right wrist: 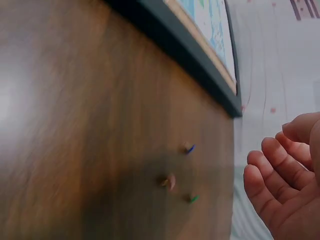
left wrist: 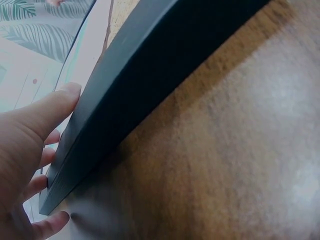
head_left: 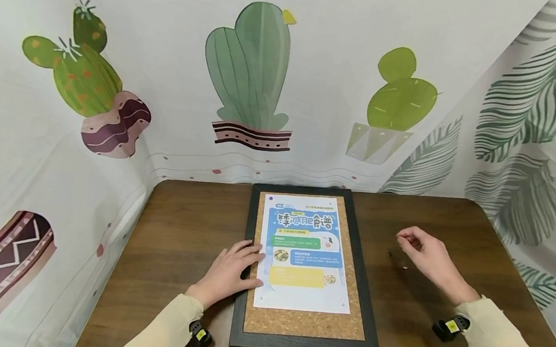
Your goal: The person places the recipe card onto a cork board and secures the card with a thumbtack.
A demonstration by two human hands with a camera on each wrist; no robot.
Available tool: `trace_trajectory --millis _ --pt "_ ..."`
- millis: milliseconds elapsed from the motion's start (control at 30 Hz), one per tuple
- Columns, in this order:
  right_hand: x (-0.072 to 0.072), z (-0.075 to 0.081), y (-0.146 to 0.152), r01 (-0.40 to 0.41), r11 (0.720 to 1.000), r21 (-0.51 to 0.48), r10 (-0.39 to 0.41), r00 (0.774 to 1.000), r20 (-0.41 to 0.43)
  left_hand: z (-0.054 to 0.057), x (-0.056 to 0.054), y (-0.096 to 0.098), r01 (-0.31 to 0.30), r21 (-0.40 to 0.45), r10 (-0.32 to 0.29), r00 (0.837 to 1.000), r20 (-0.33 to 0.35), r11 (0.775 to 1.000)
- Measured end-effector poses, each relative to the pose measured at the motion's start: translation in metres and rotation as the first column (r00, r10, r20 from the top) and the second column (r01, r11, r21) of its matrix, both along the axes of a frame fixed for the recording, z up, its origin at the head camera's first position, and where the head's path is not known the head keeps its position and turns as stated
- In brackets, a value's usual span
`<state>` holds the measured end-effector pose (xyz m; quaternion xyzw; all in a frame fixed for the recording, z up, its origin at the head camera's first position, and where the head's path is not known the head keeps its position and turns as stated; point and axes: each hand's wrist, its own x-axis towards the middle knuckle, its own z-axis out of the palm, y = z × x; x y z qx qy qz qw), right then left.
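A corkboard (head_left: 304, 324) with a black frame lies on the table. On its cork rests a printed paper poster (head_left: 302, 300) with a purple push pin (head_left: 270, 198) at its upper left corner. My left hand (head_left: 232, 272) rests over the frame's left side, its thumb and fingertips at the poster's left edge. To the right of the board, my right hand (head_left: 425, 256) hovers above the table with loosely bent fingers and thumb near the index finger; nothing shows between them. Below it lie small push pins, a blue one (right wrist: 189, 148), a pinkish one (right wrist: 171, 182) and a green one (right wrist: 193, 198).
The dark brown wooden table (head_left: 181, 215) extends on both sides of the board. Behind it hangs a white cloth (head_left: 324, 90) printed with cacti and leaves. Each wrist carries a small black camera, the left one (head_left: 201, 336) and the right one (head_left: 447, 328).
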<state>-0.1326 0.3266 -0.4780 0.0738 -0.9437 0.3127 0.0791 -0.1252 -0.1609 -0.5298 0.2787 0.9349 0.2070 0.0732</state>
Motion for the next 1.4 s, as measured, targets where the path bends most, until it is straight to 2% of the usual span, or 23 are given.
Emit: trace_trajectory --millis 167,467,667,833,1200,1400 --pt "0.008 -0.007 0.015 0.039 0.999 0.015 -0.039 0.999 0.017 -0.001 0.0 0.0 0.0 -0.008 0.0 1.0 -0.012 1.0" --pt "0.019 -0.022 0.032 0.065 0.997 0.044 -0.065 0.998 0.014 -0.001 0.0 0.001 -0.006 -0.023 0.006 1.0 -0.011 1.0" --pt "0.023 -0.033 0.038 0.063 0.995 0.076 -0.07 0.994 0.087 0.0 0.001 0.001 -0.01 -0.015 0.01 1.0 -0.009 1.0" --pt "0.025 -0.039 0.04 0.058 0.993 0.103 -0.07 0.991 0.116 0.0 0.001 0.001 -0.012 -0.012 0.012 1.0 -0.009 1.0" --pt "0.027 -0.048 0.033 0.056 0.991 0.121 -0.083 0.97 0.23 0.002 0.002 0.002 -0.016 -0.015 0.016 1.0 0.003 1.0" --pt "0.026 -0.049 0.031 0.06 0.99 0.126 -0.09 0.963 0.252 0.001 0.003 0.001 -0.019 -0.005 0.019 1.0 0.006 1.0"
